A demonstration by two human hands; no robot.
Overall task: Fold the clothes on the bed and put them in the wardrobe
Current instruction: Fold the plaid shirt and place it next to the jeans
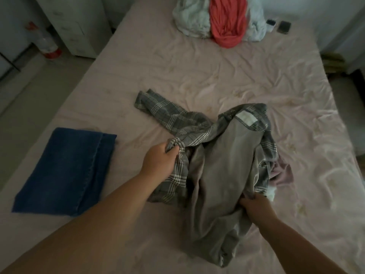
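Observation:
A grey plaid jacket (217,155) with a plain grey lining lies crumpled in the middle of the pink bed (197,66), one sleeve stretched toward the upper left. My left hand (158,161) grips a bunch of its plaid fabric at the left shoulder. My right hand (254,208) grips the fabric at the jacket's lower right edge. A folded blue garment (65,171) lies flat on the bed to the left. A pinkish cloth (280,173) peeks out from under the jacket's right side.
A pile of pale and coral-red clothes (221,20) sits at the far end of the bed, with two small dark devices (278,25) beside it. A white cabinet (75,22) and a bottle (47,42) stand on the floor at the left.

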